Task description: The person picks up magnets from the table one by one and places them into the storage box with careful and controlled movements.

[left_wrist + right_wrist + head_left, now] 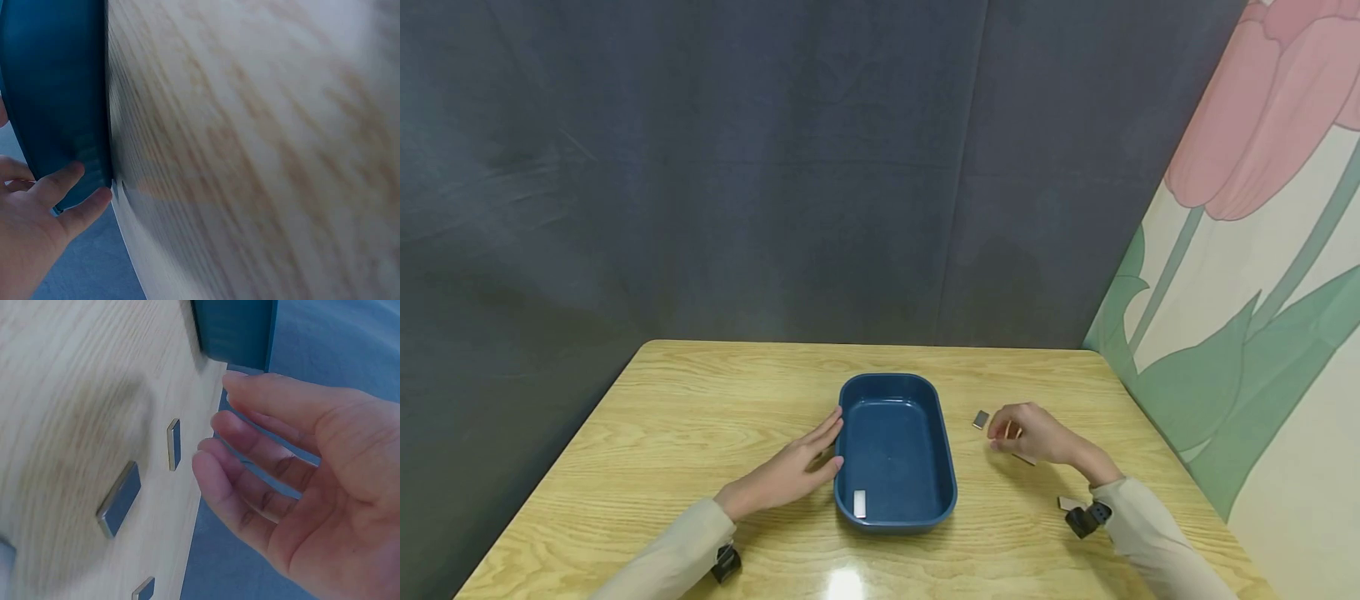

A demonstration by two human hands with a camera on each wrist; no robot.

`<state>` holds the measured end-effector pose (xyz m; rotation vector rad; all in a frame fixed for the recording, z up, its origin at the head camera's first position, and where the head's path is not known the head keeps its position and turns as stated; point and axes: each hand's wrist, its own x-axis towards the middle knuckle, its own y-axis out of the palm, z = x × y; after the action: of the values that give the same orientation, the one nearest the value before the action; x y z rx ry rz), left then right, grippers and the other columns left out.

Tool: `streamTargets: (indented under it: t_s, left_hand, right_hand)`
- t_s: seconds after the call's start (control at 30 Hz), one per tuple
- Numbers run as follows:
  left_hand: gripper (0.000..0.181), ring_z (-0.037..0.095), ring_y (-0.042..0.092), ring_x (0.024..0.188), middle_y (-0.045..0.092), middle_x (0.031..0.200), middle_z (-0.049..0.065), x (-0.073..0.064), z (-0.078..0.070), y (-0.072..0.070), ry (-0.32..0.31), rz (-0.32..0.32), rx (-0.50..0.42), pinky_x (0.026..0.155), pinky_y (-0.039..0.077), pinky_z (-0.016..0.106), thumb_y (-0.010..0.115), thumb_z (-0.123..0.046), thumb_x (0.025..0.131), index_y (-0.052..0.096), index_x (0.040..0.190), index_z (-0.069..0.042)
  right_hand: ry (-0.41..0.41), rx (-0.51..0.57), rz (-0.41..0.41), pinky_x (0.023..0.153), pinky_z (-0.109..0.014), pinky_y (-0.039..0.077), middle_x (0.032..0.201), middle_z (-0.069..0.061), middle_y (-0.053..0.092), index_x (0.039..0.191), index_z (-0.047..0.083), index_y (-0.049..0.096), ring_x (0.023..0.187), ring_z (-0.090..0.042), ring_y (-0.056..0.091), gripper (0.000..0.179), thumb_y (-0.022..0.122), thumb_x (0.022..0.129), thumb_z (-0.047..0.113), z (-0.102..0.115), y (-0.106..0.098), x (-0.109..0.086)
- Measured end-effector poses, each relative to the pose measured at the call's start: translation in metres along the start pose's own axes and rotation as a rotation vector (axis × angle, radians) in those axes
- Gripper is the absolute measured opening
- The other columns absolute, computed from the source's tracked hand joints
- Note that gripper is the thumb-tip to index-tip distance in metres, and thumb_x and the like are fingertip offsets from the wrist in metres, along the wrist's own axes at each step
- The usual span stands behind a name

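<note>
A dark blue rectangular bin (891,454) with rounded corners stands at the middle of the table. In it, by the near left corner, lies a small white rectangular piece (860,503). My left hand (788,477) touches the bin's left side, its fingers fairly straight along the blue wall in the left wrist view. To the bin's right, my right hand (1036,432) hovers over the table with fingers loosely bent and nothing between them. Near its fingertips lie small flat rectangular blocks, one slim block (174,445) and one larger block (120,500), dark-topped with shiny edges.
Another small block (981,419) lies between the bin and my right hand, and one (1070,503) sits near the right wrist. Behind the wooden table (737,375) hangs a dark curtain (812,167). A flower-patterned wall (1262,292) runs along the right.
</note>
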<state>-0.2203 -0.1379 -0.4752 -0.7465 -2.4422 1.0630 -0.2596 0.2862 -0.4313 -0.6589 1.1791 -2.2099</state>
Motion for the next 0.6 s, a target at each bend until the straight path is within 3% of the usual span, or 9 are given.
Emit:
streamTargets:
  t_s: [0.3,0.6]
  left_hand:
    - [0.065,0.022,0.015,0.147,0.005,0.166,0.004,0.000,0.000,-0.001,0.003,0.004,-0.010,0.114,0.028,0.047,0.048,-0.034,0.106,0.022,0.157,-0.003]
    - [0.065,0.023,0.016,0.147,0.005,0.166,0.004,0.000,0.001,-0.001,0.002,0.004,-0.014,0.114,0.028,0.048,0.048,-0.035,0.106,0.022,0.157,-0.003]
  right_hand:
    - [0.038,0.000,0.031,0.059,-0.024,0.051,0.082,-0.001,0.067,0.090,0.002,0.070,0.070,-0.010,0.060,0.009,0.076,0.085,0.000,-0.005,-0.003,-0.004]
    - [0.026,0.002,0.061,0.061,-0.025,0.053,0.086,-0.006,0.067,0.092,0.000,0.070,0.072,-0.012,0.062,0.010,0.075,0.084,-0.002,-0.010,-0.002,-0.008]
